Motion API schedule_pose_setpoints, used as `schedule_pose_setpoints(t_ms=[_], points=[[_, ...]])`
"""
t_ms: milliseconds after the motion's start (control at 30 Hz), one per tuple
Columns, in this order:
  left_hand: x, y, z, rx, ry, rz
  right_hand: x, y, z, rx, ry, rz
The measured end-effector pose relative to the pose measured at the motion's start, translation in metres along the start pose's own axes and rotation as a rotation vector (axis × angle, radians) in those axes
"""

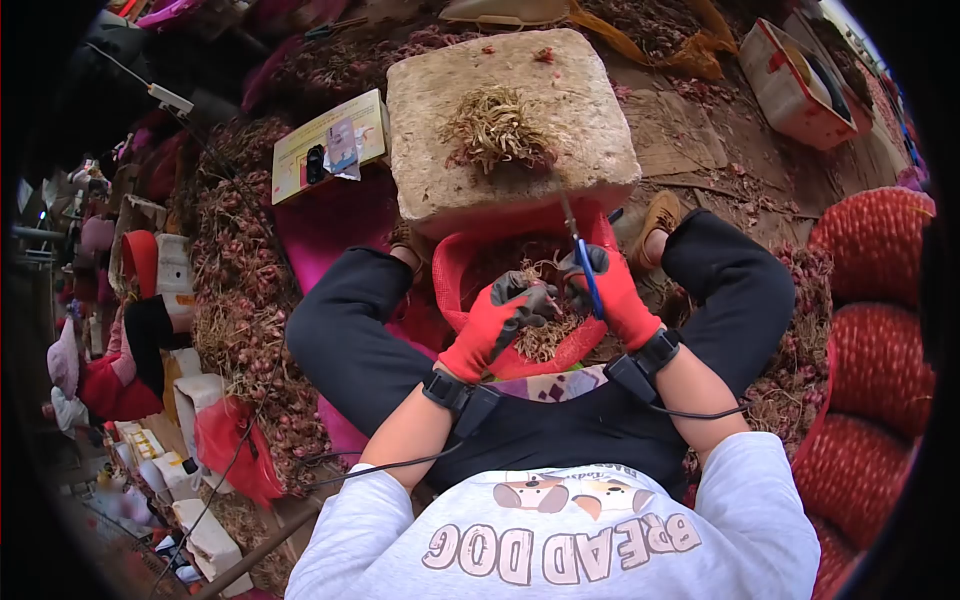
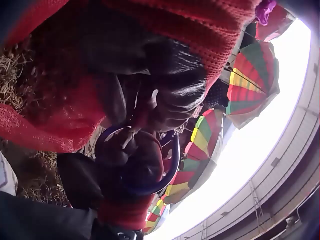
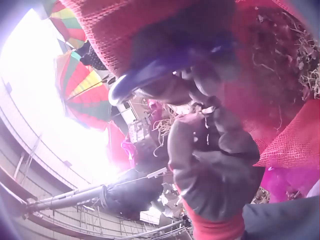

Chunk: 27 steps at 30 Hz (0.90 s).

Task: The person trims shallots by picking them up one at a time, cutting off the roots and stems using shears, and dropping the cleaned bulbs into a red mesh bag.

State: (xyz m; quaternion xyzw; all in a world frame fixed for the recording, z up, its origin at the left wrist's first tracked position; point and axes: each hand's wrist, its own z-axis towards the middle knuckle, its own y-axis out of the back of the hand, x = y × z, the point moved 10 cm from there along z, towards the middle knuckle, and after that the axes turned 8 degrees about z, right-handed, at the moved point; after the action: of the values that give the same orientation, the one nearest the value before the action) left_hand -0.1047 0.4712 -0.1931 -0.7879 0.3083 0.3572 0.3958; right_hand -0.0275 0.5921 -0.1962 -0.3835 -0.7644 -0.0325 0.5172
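Observation:
Red gloves with dark palms cover both hands. In the head view my left hand pinches a small root-topped bulb over a red mesh bag. Close on its right, my right hand grips blue-handled scissors, blades pointing away from the body. The right wrist view has the blue handle at my right hand, and my left hand with pinched fingertips at the bulb. In the left wrist view my left hand is above the scissor loops; the bulb is unclear there.
Beyond the bag stands a pale block bearing a bundle of dry stems. A yellow box with a phone lies left of it. Piled bulbs cover the left ground; full red mesh sacks stand on the right.

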Motion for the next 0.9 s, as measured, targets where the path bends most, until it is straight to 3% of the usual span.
schedule_pose_setpoints(t_ms=[100,167,233,267,367,633,733,900], points=[[-0.005,-0.001,-0.004,0.007,0.104,-0.035,0.022,-0.006,0.006,0.054,0.18,0.138],[-0.003,0.003,-0.002,0.003,0.085,0.026,0.025,-0.016,0.001,0.117,0.257,-0.087],[-0.006,0.008,0.001,-0.032,-0.086,0.2,0.022,-0.03,-0.005,0.18,0.331,-0.31],[-0.007,0.009,0.0,-0.049,-0.168,0.29,0.016,-0.034,-0.003,0.19,0.327,-0.205],[-0.021,0.005,-0.009,-0.174,-0.322,0.642,0.003,-0.039,-0.007,0.192,0.015,-0.027],[-0.024,0.004,-0.001,-0.143,-0.239,0.267,0.011,-0.026,-0.01,0.07,0.022,0.153],[-0.036,0.015,-0.007,-0.137,-0.188,0.143,0.031,-0.002,-0.004,-0.015,0.44,-0.462],[-0.04,0.047,-0.01,-0.212,-0.196,-0.04,0.061,-0.021,-0.057,0.0,0.383,-0.866]])
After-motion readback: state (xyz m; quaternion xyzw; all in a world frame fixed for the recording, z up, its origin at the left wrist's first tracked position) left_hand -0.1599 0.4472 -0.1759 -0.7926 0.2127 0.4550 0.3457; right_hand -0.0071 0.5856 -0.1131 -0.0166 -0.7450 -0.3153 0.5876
